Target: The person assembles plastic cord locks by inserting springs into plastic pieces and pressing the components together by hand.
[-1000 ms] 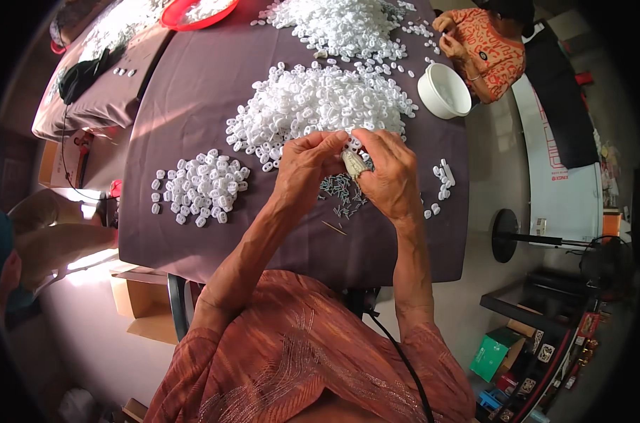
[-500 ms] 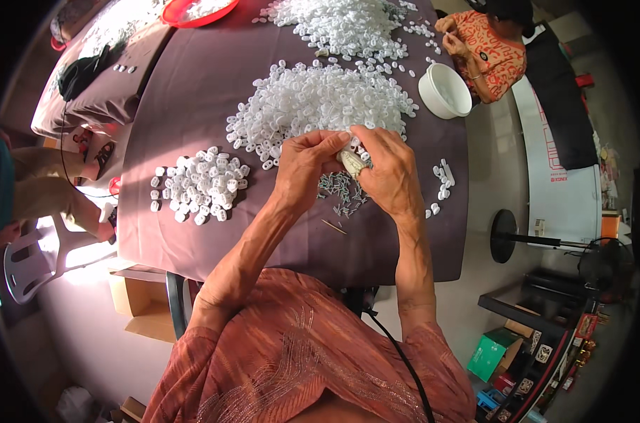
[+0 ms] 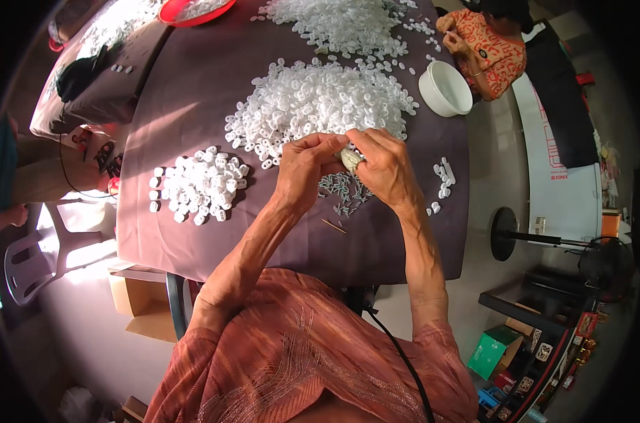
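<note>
My left hand [image 3: 302, 169] and my right hand [image 3: 387, 166] meet at the near edge of a big heap of small white plastic pieces [image 3: 320, 99], many with two holes. Both are closed, thumbs and fingertips pinched together; whatever small thing lies between them is hidden. A pale, wrapped-looking band [image 3: 350, 160] shows at my right hand's fingers. Just below the hands lies a scatter of small grey-green screws [image 3: 345, 199], with a thin wooden stick [image 3: 334, 226] nearer me. On the left sits a smaller pile of white blocks [image 3: 206, 185].
A few white pieces [image 3: 444, 178] lie near the table's right edge. Beyond them stands a white tub [image 3: 445, 89], beside a co-worker in an orange patterned shirt [image 3: 493, 53]. A red basin [image 3: 197, 10] and another white heap [image 3: 334, 25] are farther off. A black cord [image 3: 404, 359] hangs before me.
My right hand has turned slightly and its fingers look more curled, still against the left hand. The person at the far left has shifted.
</note>
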The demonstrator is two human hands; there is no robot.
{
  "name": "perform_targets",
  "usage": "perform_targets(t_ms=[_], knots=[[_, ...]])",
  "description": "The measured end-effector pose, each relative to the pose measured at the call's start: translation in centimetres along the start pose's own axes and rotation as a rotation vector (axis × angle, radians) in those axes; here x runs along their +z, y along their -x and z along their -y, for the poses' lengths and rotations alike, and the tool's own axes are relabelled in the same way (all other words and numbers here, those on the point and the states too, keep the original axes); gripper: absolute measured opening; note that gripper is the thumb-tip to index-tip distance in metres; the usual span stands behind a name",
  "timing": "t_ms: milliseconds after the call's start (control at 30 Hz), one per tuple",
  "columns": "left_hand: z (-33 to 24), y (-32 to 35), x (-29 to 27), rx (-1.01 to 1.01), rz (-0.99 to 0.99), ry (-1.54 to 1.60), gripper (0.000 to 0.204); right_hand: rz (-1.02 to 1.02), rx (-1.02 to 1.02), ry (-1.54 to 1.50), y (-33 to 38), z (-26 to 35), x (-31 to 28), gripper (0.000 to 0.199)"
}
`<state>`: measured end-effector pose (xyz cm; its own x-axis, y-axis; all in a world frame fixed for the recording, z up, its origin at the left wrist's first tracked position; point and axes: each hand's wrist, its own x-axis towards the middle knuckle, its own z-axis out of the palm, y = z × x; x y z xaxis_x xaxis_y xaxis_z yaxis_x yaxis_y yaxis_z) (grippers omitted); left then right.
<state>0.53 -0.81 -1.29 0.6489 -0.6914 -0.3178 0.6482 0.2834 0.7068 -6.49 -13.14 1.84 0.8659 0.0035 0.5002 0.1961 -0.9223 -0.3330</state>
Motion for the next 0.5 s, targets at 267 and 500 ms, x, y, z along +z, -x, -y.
perform_targets(t_ms=[267,500], knots=[[0.1,-0.5,-0.7,-0.06,0.047,0.02,0.015,0.041,-0.056,-0.015,0.0,-0.6,0.1,0.023],[0.4,-1.1,-1.0,-0.104,0.051,0.064,0.013,0.056,-0.083,0.015,0.4,-1.6,1.2,0.021]])
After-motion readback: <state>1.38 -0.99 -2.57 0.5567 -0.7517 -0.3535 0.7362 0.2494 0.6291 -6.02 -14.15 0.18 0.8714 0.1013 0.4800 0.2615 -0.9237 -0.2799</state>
